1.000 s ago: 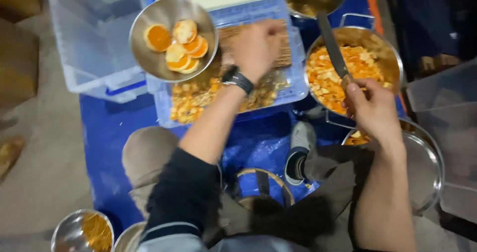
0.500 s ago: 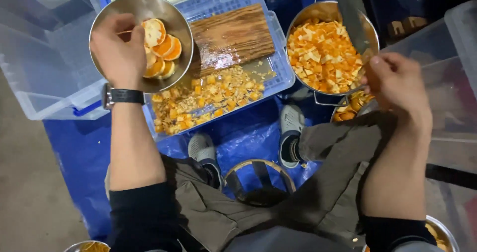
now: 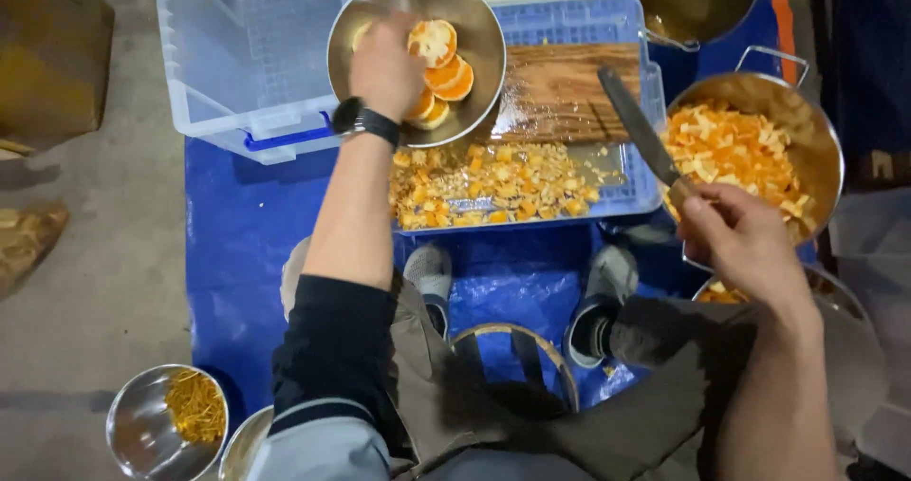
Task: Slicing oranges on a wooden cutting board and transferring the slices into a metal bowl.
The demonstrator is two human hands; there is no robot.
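Left hand (image 3: 384,64), fingers curled onto peeled orange halves (image 3: 438,68) in steel bowl (image 3: 474,11) beside cutting board (image 3: 560,87); right hand (image 3: 740,239), fingers wrapped around knife (image 3: 636,125), blade held clear over crate (image 3: 626,196) of diced pieces

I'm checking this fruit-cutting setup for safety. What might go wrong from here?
The right hand holds the knife with its blade out over the wooden board while the left hand reaches into the steel bowl of orange halves; a careless move may bring them together. The bowl sits on the crate's edge and could tip. Juice may make the grip slippery.
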